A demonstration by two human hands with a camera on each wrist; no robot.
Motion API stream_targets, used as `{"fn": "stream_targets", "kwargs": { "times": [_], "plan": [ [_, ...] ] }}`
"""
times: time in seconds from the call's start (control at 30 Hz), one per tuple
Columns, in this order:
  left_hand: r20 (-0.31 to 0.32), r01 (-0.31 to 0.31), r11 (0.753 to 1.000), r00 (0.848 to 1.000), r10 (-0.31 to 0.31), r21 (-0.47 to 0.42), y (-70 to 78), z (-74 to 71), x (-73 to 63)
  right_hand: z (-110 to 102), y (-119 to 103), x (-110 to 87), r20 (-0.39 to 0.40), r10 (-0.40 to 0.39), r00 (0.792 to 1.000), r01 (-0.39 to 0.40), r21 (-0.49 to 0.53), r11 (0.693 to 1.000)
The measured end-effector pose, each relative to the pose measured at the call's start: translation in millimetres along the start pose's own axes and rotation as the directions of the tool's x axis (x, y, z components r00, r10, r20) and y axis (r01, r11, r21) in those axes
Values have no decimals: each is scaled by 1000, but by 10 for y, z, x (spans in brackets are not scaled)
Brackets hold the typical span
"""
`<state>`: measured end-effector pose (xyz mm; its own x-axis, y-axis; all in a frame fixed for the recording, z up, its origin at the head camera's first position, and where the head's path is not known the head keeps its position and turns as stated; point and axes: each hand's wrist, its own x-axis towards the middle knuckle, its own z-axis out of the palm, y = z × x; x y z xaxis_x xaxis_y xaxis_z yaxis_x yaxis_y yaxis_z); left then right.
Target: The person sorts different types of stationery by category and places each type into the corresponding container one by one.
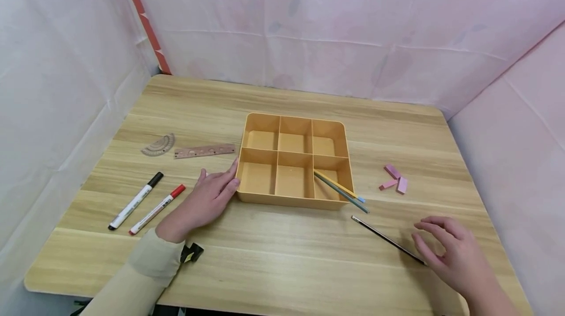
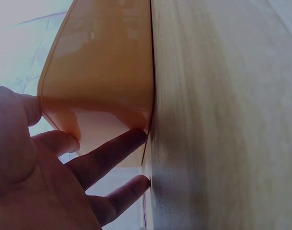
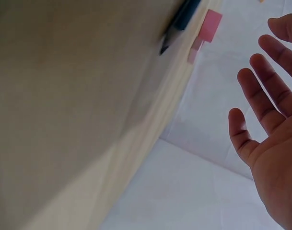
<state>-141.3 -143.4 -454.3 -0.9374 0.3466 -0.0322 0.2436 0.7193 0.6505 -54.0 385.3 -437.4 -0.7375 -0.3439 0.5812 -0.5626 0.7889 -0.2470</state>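
Note:
My left hand [image 1: 212, 197] rests against the left side of an orange six-compartment tray [image 1: 291, 200], its extended fingers on the outer wall. In the left wrist view the fingertips [image 2: 136, 136] touch the tray's smooth side low down by the tabletop. My right hand [image 1: 456, 252] hovers with nothing in it, fingers spread and slightly bent. Close to its thumb lies a dark pencil [image 1: 388, 240], whose sharpened tip [image 3: 170, 39] shows in the right wrist view. A yellow pencil [image 1: 337, 184] and a dark green pencil [image 1: 348, 198] lean out of the tray's front right compartment.
Three pink erasers [image 1: 392, 171] lie right of the tray. To its left are a ruler [image 1: 204, 151] and a protractor [image 1: 159, 145], with a black-capped marker [image 1: 134, 202] and a red-capped marker [image 1: 156, 210] nearer me. Cloth walls [image 1: 331, 36] border the wooden table [image 1: 282, 257].

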Motion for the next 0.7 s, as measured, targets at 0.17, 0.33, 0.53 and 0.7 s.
{"fn": "stream_targets", "kwargs": {
  "times": [0.17,0.33,0.53,0.7],
  "plan": [
    [-1,3,1000,1000,-3,4,2,-16,-3,-72,-12,-138,67,70,995,-67,-53,996],
    [1,3,1000,1000,-3,-1,3,-12,2,-95,-4,-271,55,70,996,-66,-67,996],
    [3,5,1000,1000,-5,-1,-6,-4,1,-149,4,-390,78,76,994,-71,-68,995],
    [0,2,1000,1000,-2,2,-4,-8,4,-222,12,-471,122,92,988,-86,-57,995]
  ]
}}
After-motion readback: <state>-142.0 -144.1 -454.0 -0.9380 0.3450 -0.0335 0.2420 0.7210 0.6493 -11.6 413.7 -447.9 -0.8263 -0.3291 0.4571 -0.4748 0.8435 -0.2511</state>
